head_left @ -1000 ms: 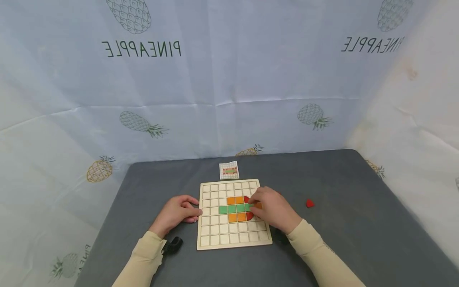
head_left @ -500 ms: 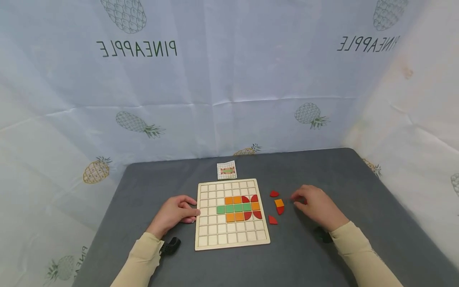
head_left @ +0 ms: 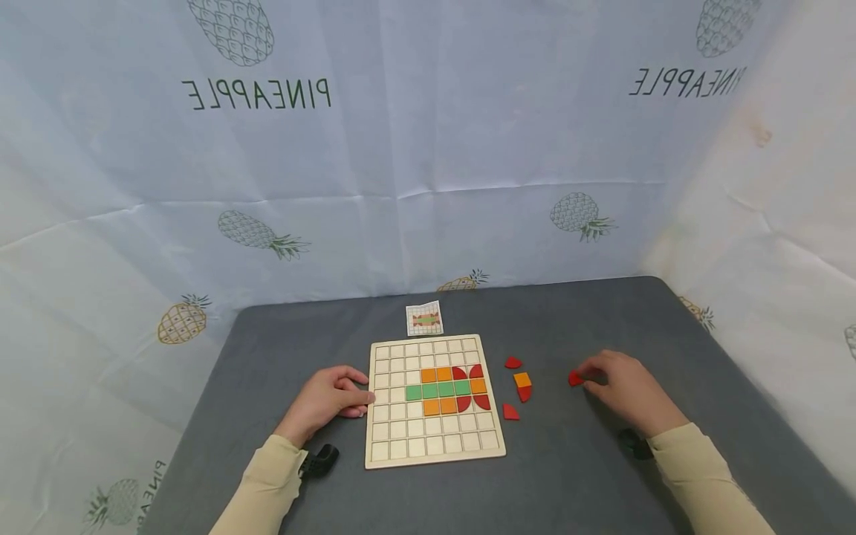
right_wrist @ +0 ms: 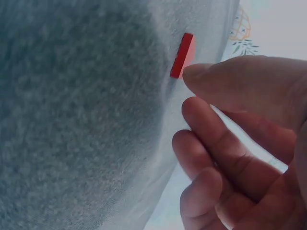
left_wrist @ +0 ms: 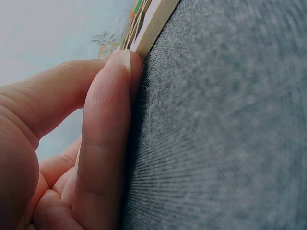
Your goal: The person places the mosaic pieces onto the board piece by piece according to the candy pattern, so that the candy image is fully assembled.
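Note:
My left hand (head_left: 328, 401) lies at the left edge of the wooden grid board (head_left: 397, 449), a fingertip resting against its rim (left_wrist: 156, 28). On the board sit green square tiles (head_left: 429, 390) in a row, orange square tiles (head_left: 439, 406) and several red quarter-circle tiles (head_left: 481, 402). To the right, my right hand (head_left: 628, 390) has its thumb and index finger at a red tile (head_left: 574, 378) on the table. In the right wrist view the thumb touches the end of that red tile (right_wrist: 182, 55); the index fingertip is hidden behind the thumb.
Between board and right hand lie red tiles (head_left: 513, 362) and an orange square tile (head_left: 522, 380). A printed pattern card (head_left: 424, 329) lies behind the board on the grey table (head_left: 321, 334). A pineapple-print cloth (head_left: 374, 148) hangs behind the table.
My right hand has left the board's right side and moved rightward past the loose tiles to the far red tile. The left hand stays at the board's edge.

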`<state>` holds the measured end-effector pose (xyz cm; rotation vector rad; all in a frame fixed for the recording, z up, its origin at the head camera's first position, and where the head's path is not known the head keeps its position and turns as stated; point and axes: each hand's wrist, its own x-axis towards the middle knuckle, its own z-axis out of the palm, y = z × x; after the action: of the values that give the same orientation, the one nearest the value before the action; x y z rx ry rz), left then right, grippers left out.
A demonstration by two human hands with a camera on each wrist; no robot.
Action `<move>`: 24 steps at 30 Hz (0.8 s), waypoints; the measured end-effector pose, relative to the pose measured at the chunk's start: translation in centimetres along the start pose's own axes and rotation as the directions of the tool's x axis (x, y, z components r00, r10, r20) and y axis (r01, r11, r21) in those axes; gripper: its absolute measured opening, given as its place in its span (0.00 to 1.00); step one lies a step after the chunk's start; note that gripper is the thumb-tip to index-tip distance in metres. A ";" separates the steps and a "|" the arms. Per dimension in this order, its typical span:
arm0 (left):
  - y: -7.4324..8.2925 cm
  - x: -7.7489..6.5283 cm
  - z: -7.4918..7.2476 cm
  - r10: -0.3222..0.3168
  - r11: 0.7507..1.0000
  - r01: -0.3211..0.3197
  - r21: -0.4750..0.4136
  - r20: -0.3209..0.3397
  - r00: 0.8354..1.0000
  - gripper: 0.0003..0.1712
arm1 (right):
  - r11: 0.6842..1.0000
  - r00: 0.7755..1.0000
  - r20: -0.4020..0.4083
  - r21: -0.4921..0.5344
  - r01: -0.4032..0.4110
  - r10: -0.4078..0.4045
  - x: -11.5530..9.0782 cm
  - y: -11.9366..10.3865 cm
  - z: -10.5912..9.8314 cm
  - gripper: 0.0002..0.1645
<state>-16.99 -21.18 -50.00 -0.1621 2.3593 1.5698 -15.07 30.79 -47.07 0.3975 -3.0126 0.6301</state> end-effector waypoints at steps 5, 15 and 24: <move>-0.1 0.0 -0.1 0.000 1.000 0.000 -0.029 0.011 1.000 0.25 | 0.999 0.999 0.031 -0.016 0.039 -0.038 0.6 0.5 0.2 0.14; 0.0 0.0 -0.1 0.002 0.999 -0.001 -0.037 0.028 1.000 0.26 | 0.999 0.998 0.058 -0.039 0.036 -0.033 1.5 1.3 0.6 0.12; 0.1 -0.2 0.1 0.002 1.000 -0.001 -0.025 0.007 1.000 0.25 | 0.998 0.998 0.059 0.054 0.016 -0.019 3.2 -0.8 1.0 0.07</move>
<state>-16.84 -21.08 -49.85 -0.1598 2.3361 1.5979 -17.93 28.92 -47.37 0.4523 -3.0500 0.7111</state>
